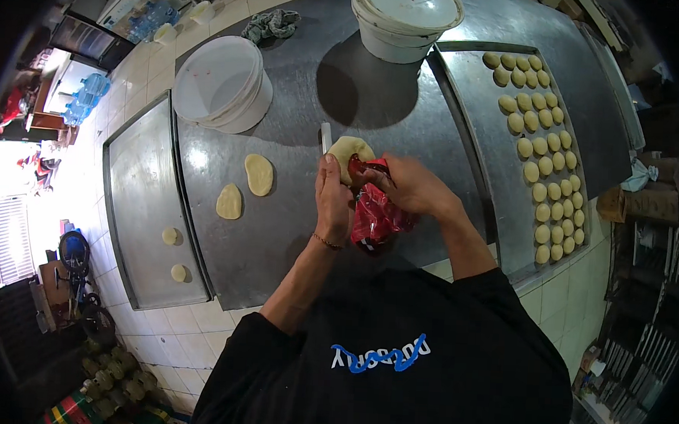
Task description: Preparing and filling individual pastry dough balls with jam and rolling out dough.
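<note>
My left hand, with a bracelet at the wrist, cradles a flattened round of pale dough. My right hand grips a red plastic piping bag, whose upper end is over the dough with dark red filling showing there. A light, narrow blade-like tool lies just behind my left fingertips, partly hidden. Left of my hands, two flattened dough pieces rest on the steel table.
A white bucket stands at the back left, another at the back, near a crumpled cloth. A left tray holds two small dough rounds; the right tray holds several rows of them. Water jugs stand beyond the table.
</note>
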`<state>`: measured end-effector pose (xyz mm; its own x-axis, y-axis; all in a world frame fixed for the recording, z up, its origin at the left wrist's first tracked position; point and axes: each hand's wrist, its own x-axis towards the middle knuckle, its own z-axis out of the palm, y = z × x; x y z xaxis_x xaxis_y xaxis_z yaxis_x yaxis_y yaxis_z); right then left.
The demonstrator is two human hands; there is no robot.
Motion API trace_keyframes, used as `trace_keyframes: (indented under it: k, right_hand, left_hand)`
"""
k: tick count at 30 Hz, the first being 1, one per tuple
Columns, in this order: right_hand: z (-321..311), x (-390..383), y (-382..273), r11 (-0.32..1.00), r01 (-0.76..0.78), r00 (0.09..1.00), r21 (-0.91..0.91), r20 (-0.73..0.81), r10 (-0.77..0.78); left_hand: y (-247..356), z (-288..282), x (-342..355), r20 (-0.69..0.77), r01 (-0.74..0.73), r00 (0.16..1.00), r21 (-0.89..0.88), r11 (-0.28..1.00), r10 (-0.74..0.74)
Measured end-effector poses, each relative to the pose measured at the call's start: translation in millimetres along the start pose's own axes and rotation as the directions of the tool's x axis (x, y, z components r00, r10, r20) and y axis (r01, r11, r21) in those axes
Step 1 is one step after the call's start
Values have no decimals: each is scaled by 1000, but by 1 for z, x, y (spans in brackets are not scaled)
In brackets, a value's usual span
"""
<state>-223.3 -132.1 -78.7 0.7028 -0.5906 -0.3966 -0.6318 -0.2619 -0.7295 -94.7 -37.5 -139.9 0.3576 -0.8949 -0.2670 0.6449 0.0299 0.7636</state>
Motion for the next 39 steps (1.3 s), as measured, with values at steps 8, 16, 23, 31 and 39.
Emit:
trace_keyframes:
  k: [8,16,23,31,39]
  right_hand:
    - [3,4,2,999,-29,1000,14,-2,29]
    - [3,3,2,999,-32,999,19,-5,32]
    - [7,6,19,998,-5,999,66,-39,8]
    - [-3,-38,144,573,254,863,779,-450,230]
    - [50,-43,48,350,389,870,852,-464,163]
  left_hand:
    - [0,6,1,-21,-8,1000,-131,991,5]
    - [1,5,1,1,21,1000,-145,989,-21]
    - [4,2,2,67,55,997,-329,943,-35]
    - [57,4,-11,-62,-3,998,-394,919,-24]
    - [46,45,-38,140,172,982,-358,918,-130]
